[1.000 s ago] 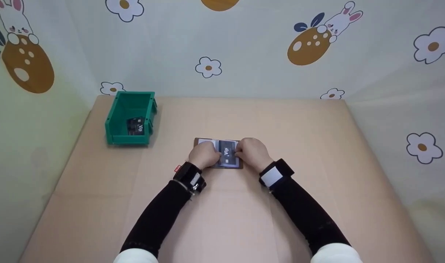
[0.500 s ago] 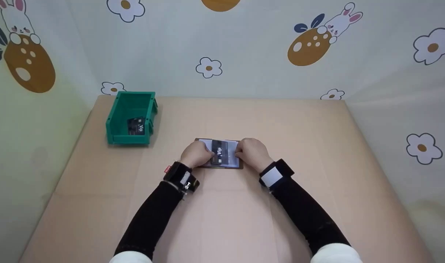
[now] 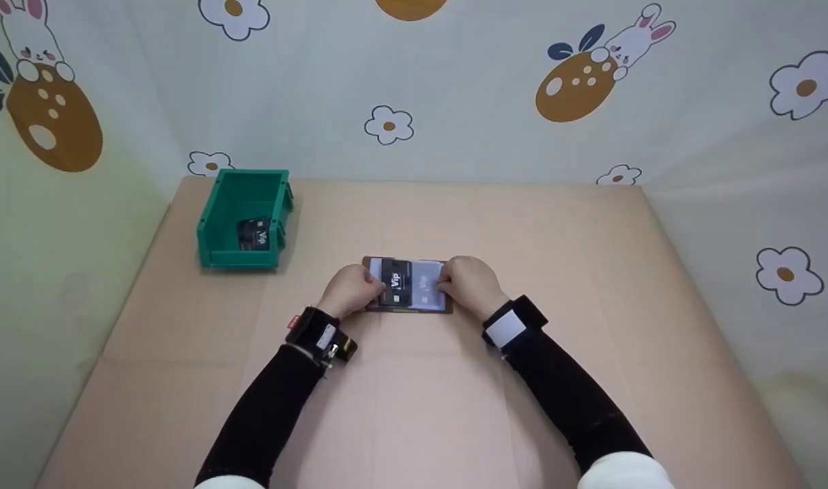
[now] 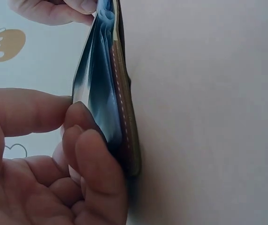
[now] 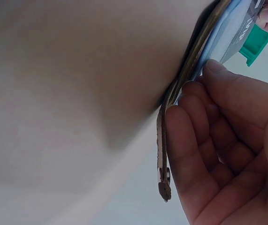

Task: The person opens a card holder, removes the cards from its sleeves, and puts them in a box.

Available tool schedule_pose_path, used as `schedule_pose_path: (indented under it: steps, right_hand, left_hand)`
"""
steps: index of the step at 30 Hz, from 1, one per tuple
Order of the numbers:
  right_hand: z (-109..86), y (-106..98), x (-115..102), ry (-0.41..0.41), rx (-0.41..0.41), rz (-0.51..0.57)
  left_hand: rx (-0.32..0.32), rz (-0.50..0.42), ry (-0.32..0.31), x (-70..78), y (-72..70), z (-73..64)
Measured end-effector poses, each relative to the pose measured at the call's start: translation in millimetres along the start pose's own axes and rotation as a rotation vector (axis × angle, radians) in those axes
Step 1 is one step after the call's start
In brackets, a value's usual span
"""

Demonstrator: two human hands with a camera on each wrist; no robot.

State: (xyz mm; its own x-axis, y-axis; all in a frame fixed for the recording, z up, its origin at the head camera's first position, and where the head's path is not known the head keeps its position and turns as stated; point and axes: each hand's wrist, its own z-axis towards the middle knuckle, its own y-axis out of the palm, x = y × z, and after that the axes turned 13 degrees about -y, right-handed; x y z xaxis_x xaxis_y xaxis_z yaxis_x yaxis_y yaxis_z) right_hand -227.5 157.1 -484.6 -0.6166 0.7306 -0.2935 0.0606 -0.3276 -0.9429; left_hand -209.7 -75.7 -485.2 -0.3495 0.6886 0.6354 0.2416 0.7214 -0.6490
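Observation:
An open brown card wallet with clear plastic sleeves lies on the table in the head view. My left hand pinches the left edge of a dark card marked "Vip" between thumb and forefinger. This card overlaps the left part of the wallet. At the wallet's right edge, my right hand pinches a clear sleeve with thumb and curled fingers. The left wrist view shows the wallet's stitched brown cover edge-on, sleeves fanned above it. In the right wrist view, a flap extends beside the fingers.
A green bin stands at the table's back left, with dark "Vip" cards inside. Patterned curtains hang behind the table and along both sides. Both wrists wear black straps with cameras.
My left hand has moved left, drawing the dark card from the wallet's right part to its left part. The right hand and the wallet have stayed in place.

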Motion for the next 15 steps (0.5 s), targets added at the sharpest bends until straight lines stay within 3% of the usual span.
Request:
schedule_pose_path:
  steps: [15]
  right_hand:
    - [-1.2, 1.0, 1.4, -0.036, 0.019, -0.009]
  left_hand:
    - [-0.023, -0.005, -0.011, -4.4, -3.4, -1.2]
